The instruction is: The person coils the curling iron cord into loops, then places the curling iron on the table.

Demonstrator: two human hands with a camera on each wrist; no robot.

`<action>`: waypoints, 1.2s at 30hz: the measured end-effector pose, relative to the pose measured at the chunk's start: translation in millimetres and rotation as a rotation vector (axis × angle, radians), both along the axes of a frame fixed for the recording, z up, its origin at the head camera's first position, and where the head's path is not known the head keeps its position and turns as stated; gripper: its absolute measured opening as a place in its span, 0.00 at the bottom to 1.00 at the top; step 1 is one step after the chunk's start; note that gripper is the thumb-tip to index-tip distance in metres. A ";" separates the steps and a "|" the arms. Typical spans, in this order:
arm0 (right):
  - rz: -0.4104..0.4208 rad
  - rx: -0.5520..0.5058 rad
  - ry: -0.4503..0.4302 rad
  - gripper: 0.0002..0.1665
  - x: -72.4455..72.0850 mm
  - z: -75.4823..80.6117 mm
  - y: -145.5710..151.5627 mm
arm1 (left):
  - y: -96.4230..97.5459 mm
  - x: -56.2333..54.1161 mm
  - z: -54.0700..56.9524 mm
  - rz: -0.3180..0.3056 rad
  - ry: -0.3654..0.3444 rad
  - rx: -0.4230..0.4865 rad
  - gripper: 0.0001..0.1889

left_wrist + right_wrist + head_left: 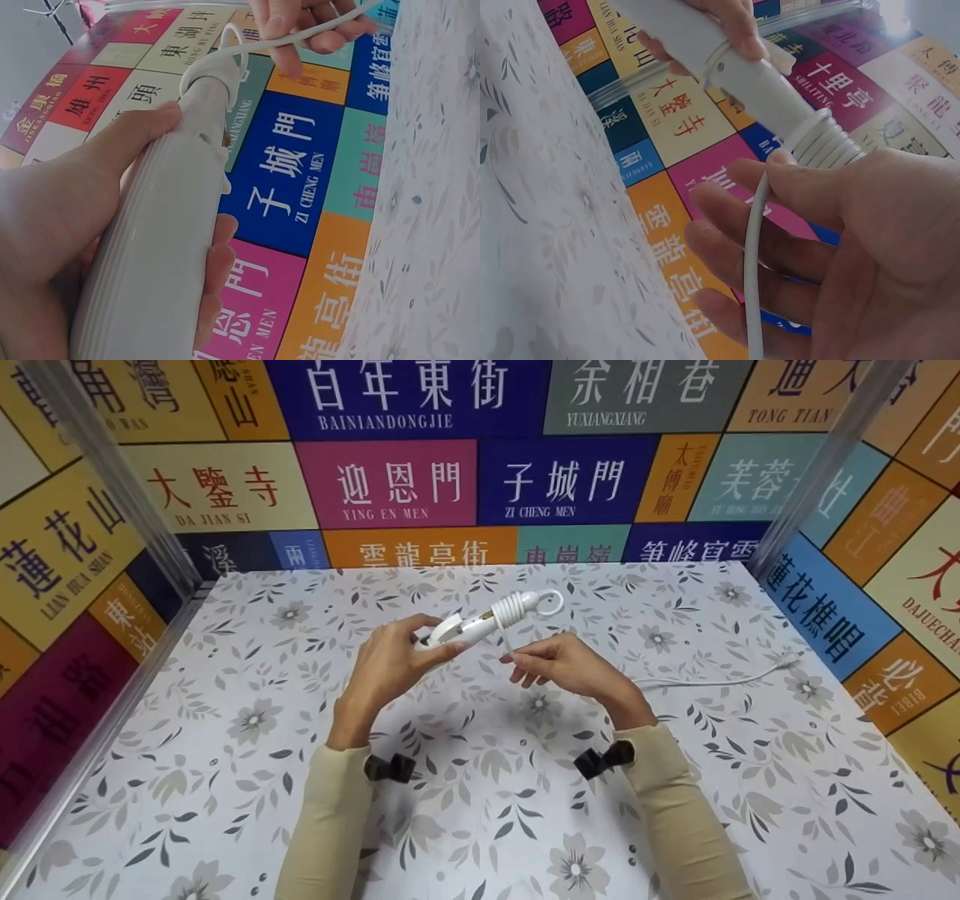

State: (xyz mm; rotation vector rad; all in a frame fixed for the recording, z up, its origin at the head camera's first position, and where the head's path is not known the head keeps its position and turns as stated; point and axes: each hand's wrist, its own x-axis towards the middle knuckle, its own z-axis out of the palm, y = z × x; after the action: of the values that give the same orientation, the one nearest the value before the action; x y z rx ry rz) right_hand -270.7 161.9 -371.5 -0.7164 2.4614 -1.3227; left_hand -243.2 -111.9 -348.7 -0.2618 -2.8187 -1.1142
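My left hand (394, 656) grips a long white handheld appliance (469, 631) by its body, thumb along one side and fingers round the other. The appliance is tilted, its narrower end up to the right with a white hanging ring (553, 601). Several turns of white cord (511, 610) lie side by side round that end. My right hand (570, 664) pinches the cord just below these turns. In the right wrist view the cord (754, 262) passes under the thumb and down across spread fingers. The left wrist view shows the ridged white body (161, 202) against the left palm.
The cord's far stretch (735, 681) trails over the floral tabletop (480, 825) to the right, its end near the right edge. Panels with printed place names (390, 484) stand at the back and both sides. A small black mount sits at each sleeve cuff.
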 end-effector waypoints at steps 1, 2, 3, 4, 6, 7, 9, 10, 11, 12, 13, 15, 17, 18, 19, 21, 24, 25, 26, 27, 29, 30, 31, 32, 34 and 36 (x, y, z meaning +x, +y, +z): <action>0.004 0.012 -0.003 0.19 -0.9 -0.8 0.3 | -0.3 0.0 0.4 -0.008 -0.008 0.007 0.30; 0.003 0.021 -0.006 0.19 -1.8 -1.7 0.7 | -0.4 -0.2 0.6 -0.015 -0.019 0.017 0.30; 0.001 0.026 -0.012 0.18 -2.6 -2.6 1.0 | -0.5 -0.4 0.7 -0.022 -0.030 0.026 0.29; -0.002 0.030 -0.021 0.18 -3.1 -3.4 1.1 | -0.6 -0.4 0.7 -0.030 -0.038 0.035 0.29; -0.007 0.037 -0.039 0.18 -3.5 -4.8 1.2 | -0.7 -0.9 -0.1 -0.045 -0.049 0.041 0.29; -0.010 0.042 -0.048 0.18 -3.7 -5.5 1.3 | -0.7 -1.2 -0.3 -0.053 -0.049 0.043 0.28; -0.017 0.053 -0.063 0.17 -4.2 -6.4 0.9 | -0.9 -1.6 -0.8 -0.065 -0.044 0.042 0.27; -0.019 0.059 -0.066 0.18 -4.6 -7.1 0.7 | -1.1 -1.6 -1.0 -0.071 -0.040 0.042 0.27; -0.025 0.066 -0.071 0.18 -5.0 -7.7 0.5 | -1.2 -1.6 -0.9 -0.078 -0.037 0.043 0.27; -0.039 0.069 -0.078 0.18 -5.6 -8.4 0.3 | -1.3 -1.5 -0.7 -0.083 -0.033 0.047 0.27; -0.054 0.074 -0.082 0.19 -6.2 -9.0 0.0 | -1.5 -1.4 -0.4 -0.087 -0.030 0.054 0.27; -0.087 0.083 -0.089 0.21 -7.5 -9.9 -0.3 | -1.9 -1.2 0.1 -0.090 -0.028 0.064 0.28; -0.127 0.088 -0.098 0.24 -9.0 -11.6 -0.1 | -2.6 -1.1 0.4 -0.091 -0.026 0.071 0.29; -0.147 0.090 -0.098 0.24 -9.6 -12.3 0.0 | -3.0 -1.1 0.3 -0.092 -0.026 0.074 0.29; -0.164 0.090 -0.096 0.25 -10.2 -12.7 0.1 | -3.6 -0.9 0.5 -0.095 -0.026 0.077 0.29; -0.197 0.074 -0.096 0.23 -11.4 -13.6 0.2 | -4.3 -0.9 1.1 -0.106 -0.029 0.086 0.27; -0.237 0.023 -0.071 0.19 -13.4 -15.9 0.1 | -4.2 -1.7 0.8 -0.130 -0.034 0.101 0.25; -0.246 -0.001 -0.056 0.18 -14.0 -16.9 0.2 | -4.1 -1.9 0.5 -0.139 -0.032 0.104 0.24; -0.254 -0.019 -0.045 0.16 -15.0 -17.9 -0.2 | -3.9 -2.2 0.2 -0.146 -0.031 0.105 0.24; -0.262 -0.035 -0.033 0.15 -15.4 -18.3 -0.2 | -3.9 -2.2 -0.1 -0.154 -0.032 0.105 0.24; -0.259 -0.077 0.009 0.12 -16.4 -19.5 0.0 | -4.4 -1.9 -0.6 -0.173 -0.029 0.103 0.24; -0.259 -0.103 0.023 0.11 -16.9 -19.8 0.2 | -4.6 -1.4 -0.7 -0.185 -0.026 0.101 0.24; -0.260 -0.126 0.034 0.10 -17.1 -20.0 0.6 | -5.0 -1.1 -1.0 -0.197 -0.022 0.096 0.24; -0.267 -0.146 0.043 0.09 -17.2 -19.9 1.0 | -5.3 -0.9 -1.0 -0.211 -0.020 0.089 0.24; -0.268 -0.189 0.095 0.07 -17.0 -20.6 3.1 | -6.1 -0.4 -1.7 -0.248 -0.004 0.069 0.22; -0.293 -0.224 0.117 0.05 -16.8 -20.8 5.3 | -6.6 -0.1 -2.7 -0.286 0.008 0.042 0.20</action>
State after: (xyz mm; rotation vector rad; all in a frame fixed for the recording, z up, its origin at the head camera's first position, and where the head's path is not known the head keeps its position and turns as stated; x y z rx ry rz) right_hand -287.5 167.2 -392.4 -0.5050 2.6141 -1.7307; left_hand -243.4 -118.4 -351.3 -0.6817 -2.8094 -1.2172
